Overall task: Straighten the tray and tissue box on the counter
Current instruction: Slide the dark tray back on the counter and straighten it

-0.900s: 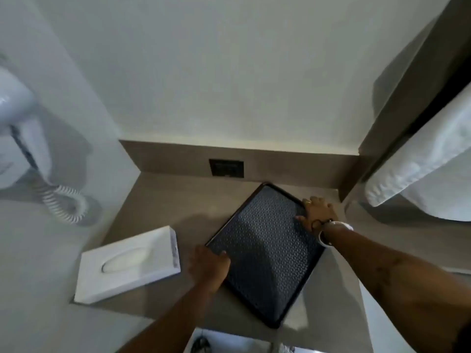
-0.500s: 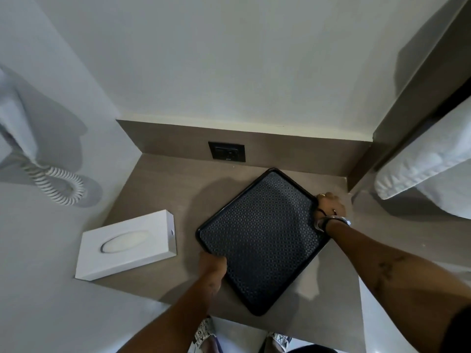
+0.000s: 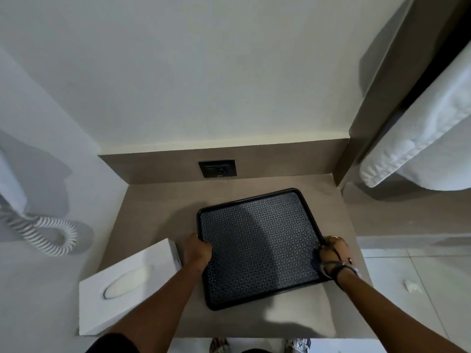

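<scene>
Counter [image 3: 158, 210]: left hand [image 3: 197, 252], right hand [image 3: 332, 252] each grip opposite tray [image 3: 257, 245] edges

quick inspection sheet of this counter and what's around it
surface: counter brown, no spills seen
job's things: tray black, slightly skewed; tissue box white, angled, at the left edge
clutter: nothing seen
grippers: left hand grips the tray's left rim; right hand grips its right rim
cables: coiled cord hangs on the left wall
surroundings: outlet in the backsplash; towel at right
</scene>
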The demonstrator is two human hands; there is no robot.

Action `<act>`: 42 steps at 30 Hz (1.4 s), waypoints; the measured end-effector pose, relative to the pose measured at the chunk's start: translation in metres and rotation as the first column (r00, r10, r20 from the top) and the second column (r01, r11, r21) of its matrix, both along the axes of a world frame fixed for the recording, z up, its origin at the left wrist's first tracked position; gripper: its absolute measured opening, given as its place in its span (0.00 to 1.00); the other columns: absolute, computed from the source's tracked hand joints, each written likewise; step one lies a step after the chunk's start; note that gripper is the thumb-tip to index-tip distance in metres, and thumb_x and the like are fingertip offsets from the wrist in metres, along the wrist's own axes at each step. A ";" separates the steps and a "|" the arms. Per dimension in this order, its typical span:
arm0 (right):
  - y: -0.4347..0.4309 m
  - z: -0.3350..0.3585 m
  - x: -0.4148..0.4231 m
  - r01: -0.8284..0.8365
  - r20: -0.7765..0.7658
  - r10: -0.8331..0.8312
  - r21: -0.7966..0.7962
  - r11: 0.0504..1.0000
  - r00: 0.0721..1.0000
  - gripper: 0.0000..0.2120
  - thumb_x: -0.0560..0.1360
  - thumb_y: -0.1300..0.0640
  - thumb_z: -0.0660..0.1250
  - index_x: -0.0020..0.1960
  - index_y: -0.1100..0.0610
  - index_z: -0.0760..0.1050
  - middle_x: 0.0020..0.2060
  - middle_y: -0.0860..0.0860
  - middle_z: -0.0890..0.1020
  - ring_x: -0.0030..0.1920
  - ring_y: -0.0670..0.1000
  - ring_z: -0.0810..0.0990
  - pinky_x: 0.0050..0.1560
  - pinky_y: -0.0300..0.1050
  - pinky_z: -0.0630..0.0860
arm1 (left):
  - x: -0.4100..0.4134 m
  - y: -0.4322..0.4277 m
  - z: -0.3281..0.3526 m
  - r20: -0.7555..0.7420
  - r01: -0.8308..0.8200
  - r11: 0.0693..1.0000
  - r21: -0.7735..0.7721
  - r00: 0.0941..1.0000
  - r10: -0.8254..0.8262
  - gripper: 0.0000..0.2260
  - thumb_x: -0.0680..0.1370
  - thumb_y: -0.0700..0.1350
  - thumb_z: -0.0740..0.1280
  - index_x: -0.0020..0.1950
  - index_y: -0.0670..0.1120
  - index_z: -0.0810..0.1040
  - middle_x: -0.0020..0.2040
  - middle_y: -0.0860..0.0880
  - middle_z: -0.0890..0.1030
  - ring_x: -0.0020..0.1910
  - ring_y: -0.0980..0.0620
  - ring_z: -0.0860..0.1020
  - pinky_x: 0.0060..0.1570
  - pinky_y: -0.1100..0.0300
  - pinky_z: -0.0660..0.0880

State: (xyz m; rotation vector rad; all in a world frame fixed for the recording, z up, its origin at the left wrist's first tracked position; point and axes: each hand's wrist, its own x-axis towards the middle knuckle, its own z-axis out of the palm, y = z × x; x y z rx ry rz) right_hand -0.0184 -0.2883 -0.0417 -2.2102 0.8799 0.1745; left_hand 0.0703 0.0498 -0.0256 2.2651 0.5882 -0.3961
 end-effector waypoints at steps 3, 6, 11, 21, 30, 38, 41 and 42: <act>0.016 -0.007 -0.012 0.057 -0.012 -0.057 0.017 0.998 0.998 0.08 0.68 0.67 0.69 0.44 0.61 0.84 0.41 0.61 0.84 0.44 0.61 0.82 0.43 0.44 0.74 | 0.008 0.009 -0.001 -0.012 0.058 0.998 0.027 0.998 -0.058 0.05 0.78 0.38 0.64 0.44 0.38 0.76 0.44 0.41 0.80 0.43 0.41 0.80 0.40 0.53 0.75; 0.028 -0.014 -0.021 0.100 -0.006 -0.100 -0.011 0.995 0.995 0.07 0.69 0.68 0.68 0.45 0.63 0.83 0.45 0.63 0.82 0.47 0.63 0.81 0.47 0.49 0.78 | 0.013 0.014 -0.005 -0.014 0.129 0.989 0.066 0.992 -0.128 0.06 0.77 0.37 0.64 0.50 0.37 0.78 0.50 0.38 0.82 0.47 0.39 0.80 0.41 0.53 0.74; 0.036 -0.020 -0.029 0.132 0.011 -0.132 -0.064 0.989 0.991 0.07 0.72 0.69 0.66 0.48 0.65 0.81 0.51 0.66 0.80 0.49 0.64 0.79 0.49 0.49 0.75 | 0.020 0.017 -0.007 -0.008 0.197 0.973 0.119 0.980 -0.198 0.08 0.76 0.38 0.63 0.51 0.39 0.80 0.52 0.38 0.83 0.50 0.37 0.81 0.49 0.47 0.79; 0.052 0.000 -0.052 0.029 -0.012 -0.034 -0.322 0.946 0.999 0.17 0.78 0.49 0.65 0.61 0.59 0.75 0.60 0.63 0.74 0.57 0.64 0.73 0.56 0.57 0.73 | 0.000 0.004 0.010 0.080 0.222 0.901 0.374 0.960 -0.269 0.24 0.75 0.54 0.67 0.63 0.38 0.72 0.62 0.37 0.77 0.61 0.36 0.76 0.61 0.44 0.75; 0.118 -0.023 -0.095 -0.513 -0.077 0.545 -0.469 0.719 0.835 0.40 0.73 0.32 0.55 0.77 0.56 0.60 0.78 0.59 0.57 0.76 0.61 0.57 0.72 0.70 0.53 | -0.136 -0.014 -0.034 0.153 0.633 0.612 0.474 0.625 -0.766 0.39 0.76 0.66 0.55 0.77 0.38 0.63 0.78 0.36 0.60 0.78 0.37 0.60 0.74 0.39 0.56; 0.122 -0.042 -0.091 -0.584 -0.143 0.589 -0.442 0.681 0.795 0.41 0.75 0.30 0.48 0.79 0.55 0.53 0.79 0.57 0.53 0.78 0.59 0.51 0.74 0.67 0.43 | -0.133 -0.008 -0.054 0.079 0.630 0.568 0.530 0.629 -0.773 0.39 0.77 0.67 0.55 0.78 0.40 0.60 0.80 0.38 0.57 0.79 0.39 0.57 0.75 0.39 0.54; 0.122 -0.042 -0.081 -0.583 -0.133 0.596 -0.454 0.673 0.792 0.41 0.76 0.30 0.48 0.79 0.55 0.53 0.79 0.57 0.52 0.78 0.58 0.49 0.74 0.67 0.44 | -0.121 -0.004 -0.059 0.088 0.635 0.567 0.524 0.622 -0.778 0.39 0.78 0.67 0.52 0.80 0.41 0.56 0.81 0.39 0.54 0.80 0.41 0.53 0.76 0.41 0.49; 0.122 -0.042 -0.077 -0.583 -0.135 0.595 -0.456 0.673 0.792 0.41 0.76 0.29 0.48 0.79 0.55 0.52 0.79 0.56 0.51 0.78 0.58 0.48 0.74 0.67 0.43 | -0.115 -0.004 -0.059 0.087 0.634 0.571 0.521 0.627 -0.775 0.39 0.78 0.67 0.52 0.80 0.41 0.56 0.81 0.39 0.53 0.80 0.41 0.53 0.76 0.41 0.48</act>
